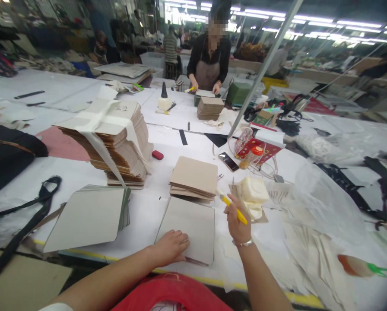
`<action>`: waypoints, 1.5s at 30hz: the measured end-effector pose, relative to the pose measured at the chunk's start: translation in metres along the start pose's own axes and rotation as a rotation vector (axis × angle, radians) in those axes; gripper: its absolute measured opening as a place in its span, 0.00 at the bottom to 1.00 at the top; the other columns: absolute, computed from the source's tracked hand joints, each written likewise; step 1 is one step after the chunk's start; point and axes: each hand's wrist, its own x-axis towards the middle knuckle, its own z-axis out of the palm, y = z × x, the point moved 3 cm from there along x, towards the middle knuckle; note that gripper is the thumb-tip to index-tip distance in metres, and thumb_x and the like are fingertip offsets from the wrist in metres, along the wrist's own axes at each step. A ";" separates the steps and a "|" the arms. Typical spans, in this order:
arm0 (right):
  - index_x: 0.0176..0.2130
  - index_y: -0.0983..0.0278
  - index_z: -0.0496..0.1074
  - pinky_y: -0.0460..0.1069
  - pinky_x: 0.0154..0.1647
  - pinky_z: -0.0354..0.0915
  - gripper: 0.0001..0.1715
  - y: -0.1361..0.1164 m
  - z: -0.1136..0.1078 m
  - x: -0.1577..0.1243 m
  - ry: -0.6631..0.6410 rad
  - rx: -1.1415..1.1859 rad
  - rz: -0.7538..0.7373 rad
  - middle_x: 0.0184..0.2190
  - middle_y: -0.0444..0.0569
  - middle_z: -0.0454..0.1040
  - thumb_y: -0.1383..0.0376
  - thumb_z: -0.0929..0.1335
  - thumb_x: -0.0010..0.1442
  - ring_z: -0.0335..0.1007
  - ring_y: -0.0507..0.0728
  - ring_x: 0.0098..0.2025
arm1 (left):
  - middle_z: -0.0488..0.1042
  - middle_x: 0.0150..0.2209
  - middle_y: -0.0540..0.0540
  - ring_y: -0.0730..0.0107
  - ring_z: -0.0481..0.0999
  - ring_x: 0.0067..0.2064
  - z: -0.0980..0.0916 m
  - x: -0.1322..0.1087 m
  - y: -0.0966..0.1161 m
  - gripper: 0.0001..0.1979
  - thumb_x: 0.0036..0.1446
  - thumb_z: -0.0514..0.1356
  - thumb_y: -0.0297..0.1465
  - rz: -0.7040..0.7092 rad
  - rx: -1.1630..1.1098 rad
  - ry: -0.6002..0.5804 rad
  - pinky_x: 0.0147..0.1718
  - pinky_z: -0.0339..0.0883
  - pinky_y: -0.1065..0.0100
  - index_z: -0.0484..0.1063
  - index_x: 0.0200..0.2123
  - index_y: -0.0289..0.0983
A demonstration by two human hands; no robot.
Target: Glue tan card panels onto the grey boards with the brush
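My left hand point(172, 247) lies flat, fingers stretched out, on the lower left part of a grey board point(193, 224) in front of me. In my right hand point(238, 224) is a brush with a yellow handle point(234, 209), its bristle end pointing up and left. That brush is above the table, just right of the boards. Behind the grey board sits a short stack of tan boards point(194, 172). A cream-coloured tub point(253, 190), apparently smeared with glue, stands beyond my right hand on a piece of board.
Left are fanned grey boards point(86, 218) and a tall strapped stack of board pieces point(104, 121). A phone point(228, 161), a red box point(268, 149) and a metal pole point(264, 69) stand right of centre. Across the table a co-worker point(209, 56) handles boards.
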 end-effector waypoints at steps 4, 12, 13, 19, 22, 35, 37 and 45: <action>0.38 0.65 0.70 0.42 0.19 0.61 0.23 -0.043 0.055 0.077 -0.301 0.504 0.207 0.23 0.46 0.71 0.52 0.57 0.59 0.63 0.47 0.17 | 0.61 0.54 0.41 0.59 0.58 0.54 -0.034 0.050 -0.025 0.20 0.57 0.50 0.38 -0.033 0.053 0.231 0.50 0.50 0.59 0.59 0.53 0.39; 0.22 0.64 0.67 0.41 0.10 0.55 0.17 -0.040 0.166 0.159 -0.460 0.528 0.391 0.14 0.44 0.69 0.54 0.66 0.51 0.57 0.46 0.11 | 0.61 0.54 0.38 0.55 0.57 0.53 -0.071 0.124 -0.083 0.27 0.52 0.55 0.40 -0.232 0.143 0.280 0.49 0.50 0.55 0.57 0.54 0.35; 0.21 0.64 0.66 0.41 0.11 0.55 0.18 -0.034 0.170 0.167 -0.432 0.515 0.409 0.14 0.44 0.69 0.54 0.65 0.51 0.57 0.46 0.11 | 0.61 0.54 0.38 0.55 0.58 0.52 -0.072 0.125 -0.083 0.27 0.53 0.55 0.40 -0.227 0.150 0.273 0.48 0.51 0.55 0.58 0.54 0.35; 0.20 0.63 0.64 0.44 0.15 0.62 0.17 0.007 0.157 0.201 -0.226 0.432 0.487 0.14 0.46 0.69 0.55 0.64 0.52 0.62 0.49 0.14 | 0.60 0.54 0.41 0.57 0.59 0.50 -0.077 0.125 -0.083 0.24 0.54 0.54 0.40 -0.226 0.166 0.257 0.45 0.53 0.57 0.58 0.53 0.40; 0.22 0.65 0.66 0.45 0.15 0.63 0.16 0.027 0.128 0.205 -0.143 0.376 0.474 0.15 0.47 0.69 0.55 0.65 0.51 0.63 0.50 0.15 | 0.59 0.55 0.42 0.57 0.60 0.49 -0.077 0.131 -0.090 0.22 0.54 0.55 0.40 -0.258 0.165 0.254 0.43 0.55 0.57 0.59 0.52 0.42; 0.43 0.62 0.71 0.48 0.34 0.64 0.15 0.014 0.015 0.053 -0.375 -0.333 -0.446 0.30 0.50 0.72 0.61 0.61 0.59 0.69 0.54 0.32 | 0.67 0.40 0.40 0.58 0.63 0.44 -0.090 0.147 -0.102 0.12 0.52 0.57 0.34 -0.310 0.158 0.201 0.41 0.57 0.61 0.67 0.39 0.34; 0.42 0.62 0.71 0.47 0.34 0.64 0.15 0.007 0.003 0.030 -0.362 -0.295 -0.436 0.28 0.49 0.72 0.61 0.61 0.59 0.69 0.53 0.31 | 0.67 0.39 0.40 0.58 0.63 0.44 -0.090 0.145 -0.098 0.11 0.52 0.57 0.34 -0.307 0.164 0.206 0.40 0.58 0.61 0.68 0.37 0.33; 0.39 0.61 0.73 0.50 0.45 0.63 0.14 -0.023 0.028 0.109 -0.016 -0.070 -0.170 0.39 0.49 0.75 0.58 0.62 0.57 0.69 0.55 0.41 | 0.69 0.36 0.40 0.60 0.67 0.41 -0.088 0.136 -0.086 0.09 0.53 0.56 0.31 -0.291 0.091 0.203 0.36 0.63 0.63 0.71 0.35 0.32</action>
